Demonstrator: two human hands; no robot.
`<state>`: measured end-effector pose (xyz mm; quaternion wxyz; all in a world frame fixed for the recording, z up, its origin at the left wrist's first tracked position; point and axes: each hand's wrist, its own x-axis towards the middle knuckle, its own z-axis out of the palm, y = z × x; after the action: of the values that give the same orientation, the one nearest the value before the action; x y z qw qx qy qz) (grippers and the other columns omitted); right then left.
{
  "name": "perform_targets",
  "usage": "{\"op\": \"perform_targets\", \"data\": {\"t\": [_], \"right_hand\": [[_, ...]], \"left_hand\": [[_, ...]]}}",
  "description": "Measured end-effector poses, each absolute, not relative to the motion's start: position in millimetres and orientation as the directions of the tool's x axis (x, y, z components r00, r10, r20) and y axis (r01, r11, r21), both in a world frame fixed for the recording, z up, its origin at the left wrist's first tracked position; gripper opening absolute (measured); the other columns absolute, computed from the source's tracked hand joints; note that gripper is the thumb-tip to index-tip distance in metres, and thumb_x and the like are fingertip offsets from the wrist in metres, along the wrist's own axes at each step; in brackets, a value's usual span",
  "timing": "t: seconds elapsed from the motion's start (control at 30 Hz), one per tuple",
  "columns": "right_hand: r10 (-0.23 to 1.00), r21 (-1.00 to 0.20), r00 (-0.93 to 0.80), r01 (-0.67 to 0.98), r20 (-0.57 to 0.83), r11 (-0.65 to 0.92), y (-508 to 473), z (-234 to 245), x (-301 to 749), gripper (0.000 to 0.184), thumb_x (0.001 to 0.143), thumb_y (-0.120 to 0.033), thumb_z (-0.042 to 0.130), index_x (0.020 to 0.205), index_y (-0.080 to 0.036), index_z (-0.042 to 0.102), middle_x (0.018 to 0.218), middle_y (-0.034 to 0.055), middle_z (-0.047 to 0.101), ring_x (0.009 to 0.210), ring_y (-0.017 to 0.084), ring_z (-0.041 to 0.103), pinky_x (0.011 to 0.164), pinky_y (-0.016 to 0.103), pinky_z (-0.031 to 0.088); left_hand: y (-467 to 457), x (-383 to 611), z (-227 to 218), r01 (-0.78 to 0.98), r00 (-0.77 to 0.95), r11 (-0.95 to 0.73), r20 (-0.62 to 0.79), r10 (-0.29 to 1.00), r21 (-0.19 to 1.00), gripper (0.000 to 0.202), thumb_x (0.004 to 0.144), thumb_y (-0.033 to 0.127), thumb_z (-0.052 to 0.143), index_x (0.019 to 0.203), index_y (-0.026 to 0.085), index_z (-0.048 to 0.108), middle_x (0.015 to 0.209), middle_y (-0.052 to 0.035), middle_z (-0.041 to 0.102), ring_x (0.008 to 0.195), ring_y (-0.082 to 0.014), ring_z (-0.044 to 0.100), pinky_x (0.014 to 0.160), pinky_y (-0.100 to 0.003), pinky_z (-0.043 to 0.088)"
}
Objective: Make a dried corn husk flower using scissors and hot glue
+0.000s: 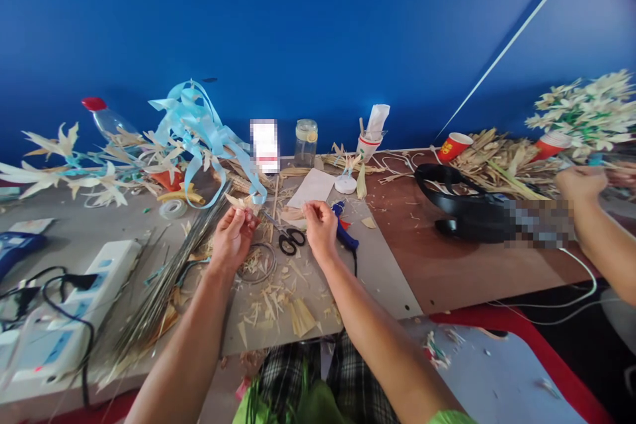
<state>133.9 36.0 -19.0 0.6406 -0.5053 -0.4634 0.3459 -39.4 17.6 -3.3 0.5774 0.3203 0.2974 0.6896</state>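
Observation:
My left hand [234, 236] is closed in a pinch on a pale corn husk piece [239, 201] with pointed ends. My right hand [320, 228] is also pinched, and a pale husk strip [293, 214] runs from its fingertips toward the left. Between the two hands lie scissors [291, 241] with black handles. A blue glue gun [346, 233] rests just right of my right hand, partly behind it. Beyond it a white sheet [313, 187] lies on the table. Under my left wrist is a coil of wire [259, 264].
Husk scraps [275, 301] litter the table. Left are thin wires [163, 298], a power strip [106, 278] and blue ribbon [191, 126]. Behind stand a glass jar [305, 144] and a cup [368, 146]. Right are a black headset [462, 212] and another person's hand [581, 182].

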Motion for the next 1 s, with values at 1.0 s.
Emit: {"op": "perform_targets", "data": {"t": [1.0], "right_hand": [[0.848, -0.390, -0.034, 0.878, 0.529, 0.278, 38, -24, 133, 0.018, 0.084, -0.027, 0.055, 0.092, -0.024, 0.070, 0.095, 0.0055, 0.064, 0.097, 0.022, 0.049, 0.096, 0.040, 0.028]], "left_hand": [[12, -28, -4, -0.607, -0.035, -0.064, 0.054, 0.998, 0.792, 0.023, 0.065, 0.028, 0.077, 0.064, 0.014, 0.060, 0.064, 0.0016, 0.052, 0.055, -0.0057, 0.043, 0.055, -0.020, 0.037]]}}
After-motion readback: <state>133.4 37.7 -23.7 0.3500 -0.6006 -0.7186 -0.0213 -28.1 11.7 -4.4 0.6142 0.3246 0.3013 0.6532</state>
